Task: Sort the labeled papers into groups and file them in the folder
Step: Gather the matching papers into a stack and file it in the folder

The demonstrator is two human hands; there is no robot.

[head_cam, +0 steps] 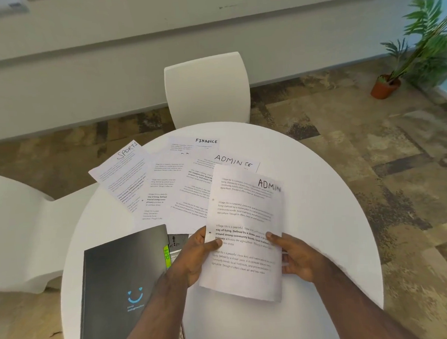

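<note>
Sorting looks barely begun to me — both hands, left hand (195,251) and right hand (297,256), pinch an ADMIN sheet (244,233) at frame centre. Other labeled papers (166,182) lie fanned above; the closed folder (120,288) waits lower left on the tabletop (323,216).

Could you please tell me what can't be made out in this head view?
- Label of a sheet below the FINANCE sheet: covered by other papers.
- Folder: near end cut off by the bottom edge.
- Body text of the held ADMIN paper: blurred.
</note>
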